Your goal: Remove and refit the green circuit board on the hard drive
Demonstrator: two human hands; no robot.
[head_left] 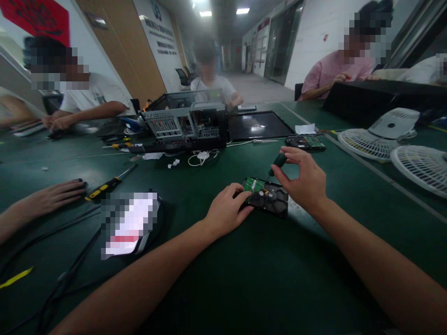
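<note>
A hard drive [272, 199] lies on the green table with its green circuit board facing up. My left hand [228, 207] grips the drive's left end, its fingers over the edge of the board. In my right hand [305, 179] is a small screwdriver [278, 163] with a dark green handle, pinched between thumb and fingers. The screwdriver slants down and its shaft reaches the drive near the edge of the board. Whether the tip sits in a screw is too small to tell.
An opened computer case [185, 123] stands ahead, beside a black panel [260, 124]. Another drive [305, 143] lies beyond my right hand. White fan parts [379, 135] are at right. At left are a yellow-black screwdriver [104, 188], cables [77, 260] and another person's hand [59, 197]. Several people sit around.
</note>
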